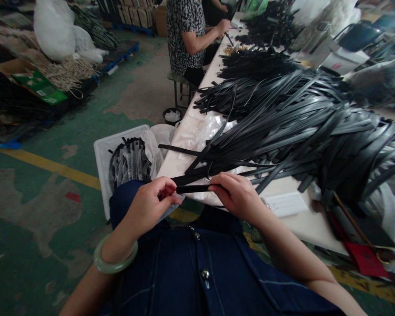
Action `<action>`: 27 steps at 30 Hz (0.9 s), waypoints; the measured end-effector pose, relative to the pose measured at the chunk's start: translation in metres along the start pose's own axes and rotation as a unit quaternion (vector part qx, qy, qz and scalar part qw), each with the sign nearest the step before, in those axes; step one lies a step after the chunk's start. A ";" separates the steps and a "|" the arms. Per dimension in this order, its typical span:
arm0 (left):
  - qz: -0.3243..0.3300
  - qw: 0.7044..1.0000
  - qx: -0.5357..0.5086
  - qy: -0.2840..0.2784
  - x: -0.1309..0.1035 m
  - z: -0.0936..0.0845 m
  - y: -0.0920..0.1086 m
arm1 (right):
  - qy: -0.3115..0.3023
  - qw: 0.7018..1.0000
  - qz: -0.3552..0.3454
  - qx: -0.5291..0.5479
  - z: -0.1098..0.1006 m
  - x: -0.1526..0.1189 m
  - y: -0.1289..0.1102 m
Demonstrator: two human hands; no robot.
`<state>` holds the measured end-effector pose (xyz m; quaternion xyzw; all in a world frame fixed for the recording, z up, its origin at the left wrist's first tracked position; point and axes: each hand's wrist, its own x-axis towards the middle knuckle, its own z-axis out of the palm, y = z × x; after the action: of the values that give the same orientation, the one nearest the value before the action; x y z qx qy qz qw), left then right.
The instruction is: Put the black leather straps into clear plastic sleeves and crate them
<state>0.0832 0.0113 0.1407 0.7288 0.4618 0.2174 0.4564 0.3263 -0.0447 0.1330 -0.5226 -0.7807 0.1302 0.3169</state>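
A short, flat black strap [194,188] stretches between my two hands, above my lap at the table's near corner. My right hand [238,195] is closed on its right end, thumb below and fingers on top. At the other end, the curled fingers of my left hand [154,199] meet the strap; their exact hold is partly hidden. Some translucent plastic [174,207] shows under my left thumb. Beyond my hands, a large heap of long black straps [266,127] covers much of the table [184,127], with clear plastic bags [210,129] beside it.
Left of the table stands a white bin [100,171] holding several bagged black strips [131,160]. A flat white packet [288,204] lies right of my right hand. Farther along sits a co-worker [186,39]. A small dark bucket [172,115] rests on the floor.
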 end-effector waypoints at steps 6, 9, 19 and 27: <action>0.000 1.000 0.011 -0.001 0.002 0.001 -0.002 | -0.003 1.000 -0.002 -0.012 0.001 -0.001 0.001; 0.000 1.000 0.001 -0.009 0.001 0.002 -0.004 | -0.009 1.000 -0.003 -0.024 0.001 -0.001 0.002; 0.015 0.999 0.044 -0.023 0.003 0.002 0.003 | -0.075 0.994 -0.028 -0.069 -0.006 0.002 0.001; 0.065 0.987 0.129 -0.067 0.014 0.015 0.011 | -0.206 0.973 -0.029 -0.104 -0.004 0.018 -0.009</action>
<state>0.1064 0.0146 0.1414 0.8228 0.4065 0.1361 0.3732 0.3174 -0.0328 0.1473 -0.4920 -0.8532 0.1435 0.0966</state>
